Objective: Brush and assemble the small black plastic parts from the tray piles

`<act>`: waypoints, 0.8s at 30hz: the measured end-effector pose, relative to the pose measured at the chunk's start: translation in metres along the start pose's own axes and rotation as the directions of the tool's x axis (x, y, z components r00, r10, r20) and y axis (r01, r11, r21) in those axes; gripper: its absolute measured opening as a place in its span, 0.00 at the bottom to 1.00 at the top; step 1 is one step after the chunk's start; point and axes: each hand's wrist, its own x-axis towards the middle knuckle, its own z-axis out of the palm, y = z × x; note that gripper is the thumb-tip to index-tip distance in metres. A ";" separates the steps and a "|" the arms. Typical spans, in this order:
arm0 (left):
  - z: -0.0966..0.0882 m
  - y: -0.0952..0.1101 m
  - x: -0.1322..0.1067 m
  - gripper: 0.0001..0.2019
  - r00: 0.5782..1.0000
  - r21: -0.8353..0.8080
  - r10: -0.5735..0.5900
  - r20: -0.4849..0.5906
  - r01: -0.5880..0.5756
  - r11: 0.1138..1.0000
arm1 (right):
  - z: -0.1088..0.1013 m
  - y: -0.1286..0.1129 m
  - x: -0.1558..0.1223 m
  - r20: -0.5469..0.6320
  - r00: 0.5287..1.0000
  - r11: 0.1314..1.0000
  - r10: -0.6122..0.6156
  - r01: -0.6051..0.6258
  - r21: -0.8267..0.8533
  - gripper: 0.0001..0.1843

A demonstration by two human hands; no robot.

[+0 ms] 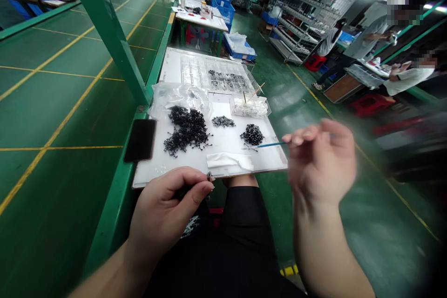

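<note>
Ahead of the left grip (164,212), a white-topped bench (226,141). Well forward on it, a clear compartment tray (228,81), dark pieces inside. Nearer the same grip, a crumpled plastic bag (178,95), then a loose black heap (188,130). Forward and slightly left of it, a dark phone (140,140) at the bench's side. Just ahead and right, a folded white cloth (228,162). To the left of the right grip (323,163), a smaller black pile (252,135). Right grip closed on a slim blue stick (270,144), tip pointing left, near that pile. Smallest: a dark part (209,176) pinched by the left grip at the bench's near edge.

Risks, as judged: a slackened left pinch could drop the part into the lap (223,251) or onto the floor (279,214); a careless sweep of the stick might scatter the pile.

Unclear: the part is mostly covered by the left grip, its shape unreadable. Right grip blurred, the stick's rear end lost. Whether its tip touches anything, cannot tell.
</note>
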 end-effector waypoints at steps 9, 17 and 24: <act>-0.002 -0.008 0.001 0.05 0.998 0.065 0.055 0.012 -0.055 0.996 | 0.039 0.122 0.052 0.184 0.673 0.079 0.716 0.184 -0.980 0.11; -0.025 -0.025 -0.004 0.04 0.997 0.215 -0.005 -0.072 0.021 0.976 | 0.079 0.200 0.069 0.025 0.570 -0.094 0.821 0.179 -0.979 0.18; -0.026 -0.022 0.002 0.04 0.997 0.170 -0.033 -0.066 0.044 0.984 | 0.085 0.192 0.072 0.017 0.564 -0.114 0.826 0.196 -0.974 0.20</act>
